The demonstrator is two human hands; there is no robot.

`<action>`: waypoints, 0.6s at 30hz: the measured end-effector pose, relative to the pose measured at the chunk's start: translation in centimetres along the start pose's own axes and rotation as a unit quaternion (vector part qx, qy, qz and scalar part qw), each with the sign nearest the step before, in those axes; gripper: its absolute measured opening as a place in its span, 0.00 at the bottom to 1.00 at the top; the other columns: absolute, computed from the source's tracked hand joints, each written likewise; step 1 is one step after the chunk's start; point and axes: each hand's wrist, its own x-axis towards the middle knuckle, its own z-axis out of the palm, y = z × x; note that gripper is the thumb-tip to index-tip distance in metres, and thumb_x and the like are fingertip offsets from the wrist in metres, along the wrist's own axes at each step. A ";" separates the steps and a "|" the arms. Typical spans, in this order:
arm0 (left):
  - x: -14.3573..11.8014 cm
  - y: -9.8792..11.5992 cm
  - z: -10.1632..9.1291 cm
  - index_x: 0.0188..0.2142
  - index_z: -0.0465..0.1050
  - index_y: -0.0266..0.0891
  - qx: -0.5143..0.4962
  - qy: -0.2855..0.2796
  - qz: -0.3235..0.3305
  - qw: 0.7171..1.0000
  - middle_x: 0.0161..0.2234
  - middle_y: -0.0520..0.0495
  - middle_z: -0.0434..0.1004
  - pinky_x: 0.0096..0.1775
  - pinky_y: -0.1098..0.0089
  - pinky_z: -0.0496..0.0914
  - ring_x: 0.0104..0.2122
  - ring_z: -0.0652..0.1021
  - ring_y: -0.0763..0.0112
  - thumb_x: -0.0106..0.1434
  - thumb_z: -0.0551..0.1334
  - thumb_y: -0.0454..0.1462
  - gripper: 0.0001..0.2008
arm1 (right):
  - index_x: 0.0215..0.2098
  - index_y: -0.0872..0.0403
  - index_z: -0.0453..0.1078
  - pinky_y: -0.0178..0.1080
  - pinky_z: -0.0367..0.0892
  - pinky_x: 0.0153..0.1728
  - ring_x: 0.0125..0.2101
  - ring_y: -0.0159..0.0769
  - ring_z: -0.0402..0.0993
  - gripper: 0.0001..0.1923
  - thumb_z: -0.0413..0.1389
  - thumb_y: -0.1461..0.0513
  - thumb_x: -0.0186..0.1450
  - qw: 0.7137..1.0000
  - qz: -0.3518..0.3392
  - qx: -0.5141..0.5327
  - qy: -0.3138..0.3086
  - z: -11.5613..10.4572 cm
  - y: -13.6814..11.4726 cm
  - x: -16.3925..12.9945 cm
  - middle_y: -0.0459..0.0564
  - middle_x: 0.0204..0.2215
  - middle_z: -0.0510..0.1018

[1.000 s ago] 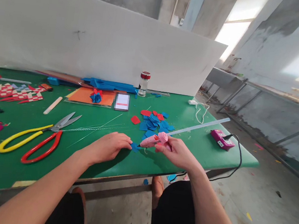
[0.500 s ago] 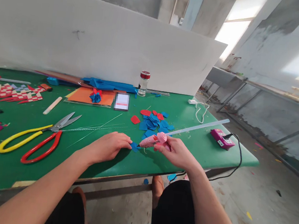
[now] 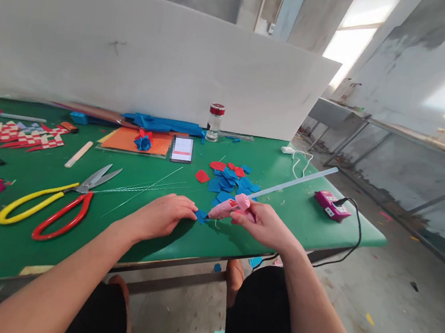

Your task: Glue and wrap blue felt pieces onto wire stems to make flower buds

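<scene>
My right hand (image 3: 264, 225) grips a pink glue gun (image 3: 228, 208) with a long clear glue stick (image 3: 297, 182) poking out behind it. The gun's tip touches a small blue paper piece (image 3: 201, 216) lying on the green table (image 3: 156, 245). My left hand (image 3: 162, 216) lies flat beside that piece, its fingertips pinning its left edge. Just beyond the gun lies a heap of blue and red paper pieces (image 3: 231, 180).
Yellow and red scissors (image 3: 53, 205) and thin wires (image 3: 142, 189) lie left of my hands. Farther back are an orange sheet with a paper flower (image 3: 143, 141), a small jar (image 3: 214, 123), a phone (image 3: 182, 149), a wooden stick (image 3: 78, 154). A pink plugged-in box (image 3: 329, 204) sits right.
Both hands stay on the blue piece; the glue gun tilts slightly, its stick rising at the far end. The view shifted a little.
</scene>
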 end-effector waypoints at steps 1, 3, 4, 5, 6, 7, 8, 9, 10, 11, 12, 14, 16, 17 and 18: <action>0.0 0.0 0.0 0.45 0.78 0.44 0.000 0.000 0.001 1.000 0.50 0.50 0.79 0.53 0.60 0.70 0.52 0.76 0.63 0.59 0.52 0.22 0.23 | 0.29 0.55 0.72 0.33 0.58 0.26 0.24 0.31 0.64 0.17 0.52 0.52 0.66 1.000 0.004 -0.005 0.006 0.0 0.1 0.0 0.44 0.22 0.70; 0.0 0.0 0.0 0.45 0.78 0.44 0.001 0.000 0.002 1.000 0.50 0.50 0.80 0.53 0.60 0.71 0.52 0.76 0.63 0.58 0.52 0.22 0.23 | 0.28 0.55 0.71 0.33 0.58 0.25 0.23 0.31 0.63 0.15 0.56 0.52 0.64 1.000 0.011 -0.016 0.011 0.0 0.2 0.0 0.43 0.21 0.69; 0.0 0.0 0.0 0.45 0.78 0.44 0.002 0.000 0.001 1.000 0.50 0.50 0.80 0.53 0.60 0.71 0.52 0.76 0.63 0.58 0.52 0.22 0.23 | 0.28 0.55 0.71 0.33 0.58 0.25 0.23 0.30 0.63 0.14 0.58 0.53 0.62 1.000 0.013 -0.021 0.013 0.0 0.2 0.0 0.43 0.22 0.70; 0.0 0.1 0.0 0.44 0.78 0.44 0.003 -0.001 0.000 1.000 0.50 0.50 0.80 0.53 0.60 0.71 0.52 0.76 0.63 0.58 0.52 0.22 0.23 | 0.30 0.55 0.71 0.33 0.59 0.25 0.24 0.30 0.64 0.12 0.59 0.54 0.60 1.000 0.012 -0.024 0.015 0.0 0.2 0.0 0.43 0.22 0.70; 0.0 0.1 0.0 0.44 0.78 0.44 0.004 -0.003 -0.002 1.000 0.50 0.50 0.80 0.53 0.61 0.71 0.52 0.76 0.63 0.58 0.52 0.22 0.23 | 0.31 0.55 0.71 0.33 0.59 0.26 0.24 0.30 0.65 0.11 0.61 0.55 0.59 0.999 0.009 -0.026 0.017 0.0 0.3 0.0 0.43 0.23 0.71; 0.1 0.1 0.0 0.44 0.78 0.44 0.005 -0.005 -0.004 1.000 0.50 0.50 0.80 0.53 0.61 0.71 0.52 0.76 0.64 0.59 0.52 0.22 0.23 | 0.31 0.54 0.71 0.33 0.60 0.26 0.24 0.30 0.65 0.10 0.61 0.56 0.58 0.999 0.005 -0.030 0.022 0.1 0.3 0.1 0.43 0.23 0.72; 0.1 0.1 0.0 0.44 0.78 0.44 0.005 -0.006 -0.005 1.000 0.50 0.50 0.80 0.53 0.61 0.71 0.52 0.76 0.64 0.59 0.52 0.22 0.23 | 0.31 0.54 0.71 0.34 0.60 0.27 0.24 0.31 0.66 0.08 0.61 0.57 0.57 0.999 0.001 -0.035 0.029 0.2 0.3 0.1 0.43 0.24 0.72; 0.0 0.1 0.0 0.44 0.78 0.45 0.004 -0.005 -0.005 1.000 0.50 0.51 0.79 0.53 0.61 0.71 0.53 0.76 0.64 0.59 0.52 0.23 0.23 | 0.30 0.54 0.71 0.34 0.60 0.27 0.24 0.31 0.66 0.07 0.60 0.59 0.57 0.999 -0.002 -0.042 0.034 0.3 0.3 0.1 0.43 0.24 0.72; 0.0 0.1 0.0 0.44 0.78 0.45 0.002 -0.005 -0.005 1.000 0.50 0.51 0.79 0.53 0.61 0.71 0.53 0.76 0.64 0.59 0.52 0.23 0.23 | 0.29 0.54 0.70 0.34 0.61 0.28 0.25 0.31 0.67 0.05 0.60 0.60 0.57 0.998 -0.003 -0.051 0.038 0.4 0.2 0.2 0.43 0.24 0.72; 0.0 0.1 0.1 0.44 0.77 0.45 0.000 -0.003 -0.005 1.000 0.50 0.50 0.79 0.53 0.61 0.70 0.53 0.76 0.64 0.59 0.52 0.23 0.23 | 0.28 0.54 0.70 0.34 0.60 0.28 0.25 0.31 0.67 0.03 0.59 0.62 0.57 0.997 -0.002 -0.061 0.043 0.6 0.2 0.2 0.43 0.24 0.72; 0.0 0.0 0.1 0.44 0.78 0.44 -0.002 0.001 -0.005 1.000 0.50 0.50 0.79 0.53 0.61 0.70 0.53 0.76 0.64 0.60 0.52 0.23 0.23 | 0.28 0.54 0.69 0.34 0.60 0.27 0.25 0.32 0.67 0.01 0.58 0.63 0.56 0.997 0.001 -0.068 0.048 0.7 0.0 0.2 0.44 0.24 0.72; -0.1 0.0 0.2 0.45 0.78 0.44 -0.003 0.006 -0.006 1.000 0.50 0.49 0.79 0.53 0.61 0.71 0.53 0.76 0.64 0.60 0.52 0.23 0.22 | 0.28 0.54 0.68 0.34 0.59 0.26 0.24 0.31 0.66 0.01 0.56 0.65 0.56 0.996 0.005 -0.075 0.052 1.0 -0.2 0.2 0.44 0.24 0.72; -0.2 -0.1 0.3 0.45 0.78 0.44 0.001 0.007 -0.004 1.000 0.50 0.48 0.79 0.53 0.62 0.71 0.53 0.76 0.64 0.59 0.53 0.23 0.23 | 0.28 0.53 0.68 0.33 0.58 0.25 0.23 0.30 0.65 0.02 0.54 0.66 0.56 0.996 -0.002 -0.074 0.050 1.2 -0.5 0.2 0.44 0.24 0.72; -0.2 -0.2 0.3 0.45 0.78 0.44 0.001 0.007 -0.001 1.000 0.50 0.48 0.79 0.53 0.62 0.71 0.53 0.76 0.64 0.59 0.53 0.23 0.23 | 0.28 0.53 0.67 0.33 0.57 0.24 0.22 0.30 0.64 0.03 0.54 0.67 0.55 0.996 -0.006 -0.075 0.048 1.3 -0.6 0.2 0.44 0.24 0.72; -0.2 -0.2 0.3 0.45 0.78 0.44 0.000 0.006 0.002 1.000 0.51 0.48 0.79 0.53 0.61 0.71 0.53 0.76 0.64 0.58 0.53 0.23 0.23 | 0.28 0.53 0.67 0.33 0.57 0.24 0.22 0.30 0.64 0.04 0.53 0.67 0.55 0.996 -0.008 -0.078 0.046 1.3 -0.6 0.2 0.44 0.24 0.71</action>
